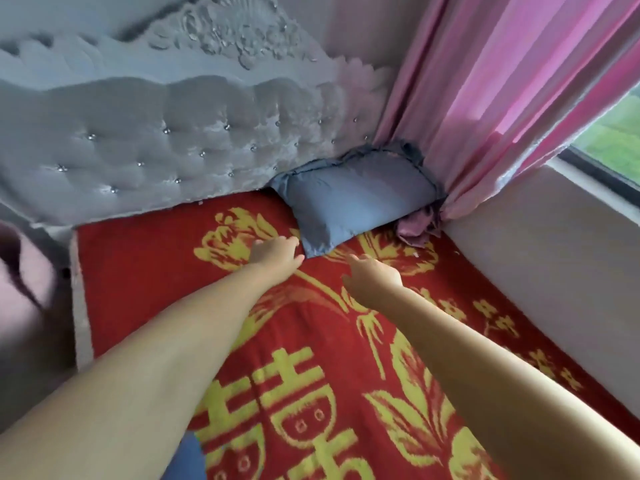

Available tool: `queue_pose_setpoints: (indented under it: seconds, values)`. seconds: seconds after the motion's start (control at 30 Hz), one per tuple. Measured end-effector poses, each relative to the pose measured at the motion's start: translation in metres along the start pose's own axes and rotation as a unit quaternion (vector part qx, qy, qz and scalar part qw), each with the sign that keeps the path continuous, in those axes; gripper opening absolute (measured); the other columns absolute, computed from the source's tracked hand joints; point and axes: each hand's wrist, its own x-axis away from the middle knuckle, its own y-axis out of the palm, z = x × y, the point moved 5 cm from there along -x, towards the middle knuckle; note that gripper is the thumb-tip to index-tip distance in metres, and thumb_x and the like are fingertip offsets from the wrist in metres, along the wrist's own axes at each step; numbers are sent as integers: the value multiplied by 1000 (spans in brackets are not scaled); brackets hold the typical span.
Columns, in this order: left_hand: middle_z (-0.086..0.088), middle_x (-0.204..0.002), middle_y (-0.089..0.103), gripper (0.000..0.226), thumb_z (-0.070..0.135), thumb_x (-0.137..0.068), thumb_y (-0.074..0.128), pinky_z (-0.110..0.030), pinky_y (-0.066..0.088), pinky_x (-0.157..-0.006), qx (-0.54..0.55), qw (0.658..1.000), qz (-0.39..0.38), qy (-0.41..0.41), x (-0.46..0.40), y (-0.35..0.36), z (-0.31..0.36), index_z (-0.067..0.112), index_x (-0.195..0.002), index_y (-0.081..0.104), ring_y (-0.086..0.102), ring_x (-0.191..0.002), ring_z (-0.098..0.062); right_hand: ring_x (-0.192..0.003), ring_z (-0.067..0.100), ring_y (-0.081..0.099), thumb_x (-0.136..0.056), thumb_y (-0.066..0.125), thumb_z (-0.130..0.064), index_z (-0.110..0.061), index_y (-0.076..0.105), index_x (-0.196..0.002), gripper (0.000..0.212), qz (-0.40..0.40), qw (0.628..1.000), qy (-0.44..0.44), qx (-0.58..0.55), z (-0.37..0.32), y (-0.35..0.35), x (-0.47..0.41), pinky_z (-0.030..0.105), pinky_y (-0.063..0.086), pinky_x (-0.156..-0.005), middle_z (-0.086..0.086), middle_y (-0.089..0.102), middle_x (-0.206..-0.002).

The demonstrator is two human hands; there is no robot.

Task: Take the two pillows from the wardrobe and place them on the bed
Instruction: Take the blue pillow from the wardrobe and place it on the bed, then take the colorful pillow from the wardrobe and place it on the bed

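A blue-grey pillow (pixel 356 199) with a frilled edge lies at the head of the bed (pixel 145 271), leaning against the headboard in the corner by the curtain. The bed is covered by a red blanket with yellow flower patterns. My left hand (pixel 275 252) is stretched out just left of the pillow's near corner, fingers apart, holding nothing. My right hand (pixel 372 275) hovers a little in front of the pillow, fingers loose and empty. Only one pillow is in view. The wardrobe is out of sight.
A grey tufted headboard (pixel 156 143) rises behind the bed. A pink curtain (pixel 485 109) hangs at the right, beside a window (pixel 609 140) and a grey wall (pixel 540 251). A crumpled pink cloth (pixel 417 230) lies in the corner. Something blue (pixel 185 459) shows at the bottom edge.
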Motion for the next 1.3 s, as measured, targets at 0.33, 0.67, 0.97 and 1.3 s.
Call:
queue_pose_setpoints:
  seconds: [0.33,0.67,0.97,1.3]
  values:
    - [-4,-119,62,39,43,-92,44,-40,41,-93,-15,999,38,7,70,-13,-238,22,-125,52,57,-111,-27,-112,29,59,-98,43,-18,-15,50,-132,35,-15,999,-6,32,-211,45,-52,34,47,-72,6,55,-129]
    - [-6,-122,60,40,43,-92,44,-43,45,-91,-1,998,-38,-50,149,-6,-441,21,-125,50,58,-110,-30,-110,31,59,-99,40,-29,-17,34,-143,46,-57,998,-18,1,-427,88,-16,35,43,-65,8,48,-133]
    - [-4,-121,60,40,40,-93,45,-37,48,-84,43,996,0,-75,239,-51,-493,19,-127,50,60,-104,-27,-109,32,58,-98,44,-30,-21,27,-146,52,-59,997,-27,-38,-504,90,43,37,44,-64,10,42,-136]
    - [-4,-113,63,32,39,-91,49,-34,45,-80,54,981,38,-181,446,-42,-583,20,-116,57,60,-102,-28,-108,33,59,-97,44,-27,-19,32,-143,49,-60,983,-171,-24,-647,104,185,37,45,-66,10,45,-134]
